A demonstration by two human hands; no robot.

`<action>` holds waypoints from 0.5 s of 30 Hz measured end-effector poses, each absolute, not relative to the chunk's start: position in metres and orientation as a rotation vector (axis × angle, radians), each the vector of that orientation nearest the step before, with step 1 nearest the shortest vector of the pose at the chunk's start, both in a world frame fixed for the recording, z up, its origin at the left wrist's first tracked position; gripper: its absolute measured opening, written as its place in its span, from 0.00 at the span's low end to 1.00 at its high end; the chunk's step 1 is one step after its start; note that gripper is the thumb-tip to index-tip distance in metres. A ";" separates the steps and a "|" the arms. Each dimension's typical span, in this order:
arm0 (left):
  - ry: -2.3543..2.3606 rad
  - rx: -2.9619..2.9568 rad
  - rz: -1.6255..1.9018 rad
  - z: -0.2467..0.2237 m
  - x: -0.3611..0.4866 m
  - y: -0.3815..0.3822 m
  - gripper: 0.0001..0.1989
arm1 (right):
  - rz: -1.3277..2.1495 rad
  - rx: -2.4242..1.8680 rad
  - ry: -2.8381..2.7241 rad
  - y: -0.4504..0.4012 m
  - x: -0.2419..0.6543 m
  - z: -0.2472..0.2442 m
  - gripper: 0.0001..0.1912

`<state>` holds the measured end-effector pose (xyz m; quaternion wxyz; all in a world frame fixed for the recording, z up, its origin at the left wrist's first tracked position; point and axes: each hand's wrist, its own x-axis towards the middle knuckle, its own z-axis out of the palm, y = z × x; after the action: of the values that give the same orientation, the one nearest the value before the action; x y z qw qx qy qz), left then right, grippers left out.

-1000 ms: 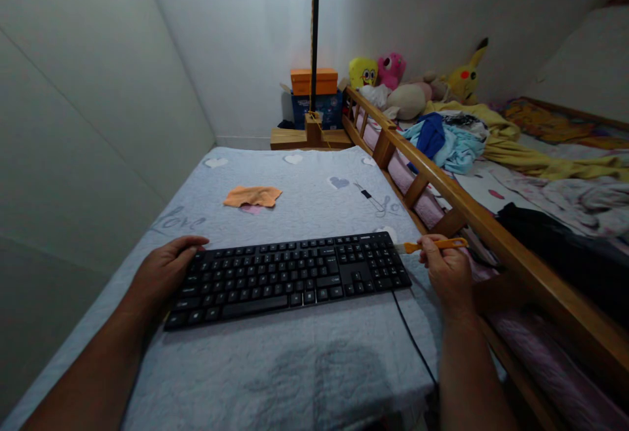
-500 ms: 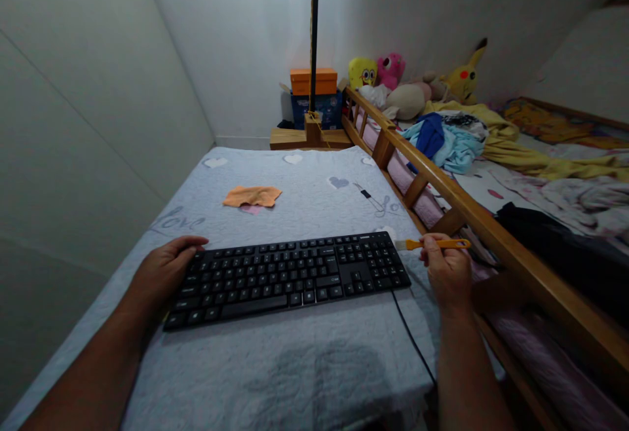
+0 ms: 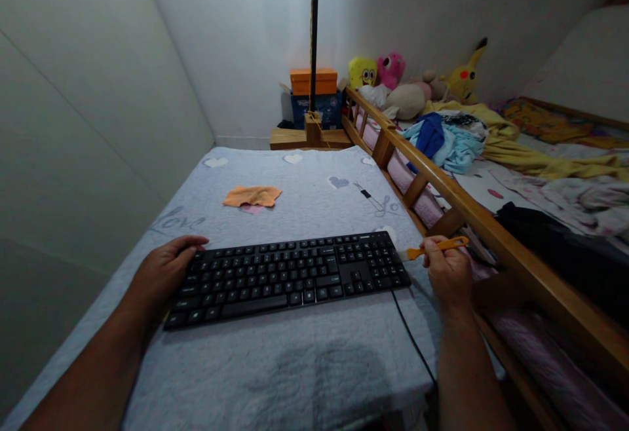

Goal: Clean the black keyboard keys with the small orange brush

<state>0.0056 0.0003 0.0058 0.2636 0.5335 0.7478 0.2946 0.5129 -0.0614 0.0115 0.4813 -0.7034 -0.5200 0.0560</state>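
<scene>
A black keyboard lies across the quilt in the middle of the frame, keys up, its left end slightly nearer the bottom. The left hand, at centre left, is closed on the keyboard's left end, though its fingers are partly hidden. The right hand, right of centre, pinches the orange handle of a brush, whose pale bristles point left and meet the keyboard's right edge beside the number keys; whether they press on it is too small to tell. The hands are well apart. The brush is in use at the right end, and the keys look to be in place, with no clear gap in the rows. How much of the keyboard has been gone over cannot be told, since neither dust nor a cleaner patch can be made out. Above it, left of centre, an orange cloth lies crumpled and out of both hands, as does a wire tool with a dark middle, right of centre. The cord runs from the near edge toward the lower right, alongside the wooden rail.
</scene>
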 end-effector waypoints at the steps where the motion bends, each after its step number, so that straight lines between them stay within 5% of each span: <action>1: 2.018 1.441 0.798 0.007 0.007 0.000 0.23 | 0.135 -1.716 -1.244 -0.062 0.512 0.012 0.18; 15: 2.027 1.412 0.783 0.012 0.012 -0.001 0.24 | 0.202 -1.750 -1.234 -0.067 0.511 0.025 0.17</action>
<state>0.0120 -0.0010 0.0118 0.2714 0.5245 0.7527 0.2909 0.5109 -0.0667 0.0254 0.4756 -0.7157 -0.5047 0.0827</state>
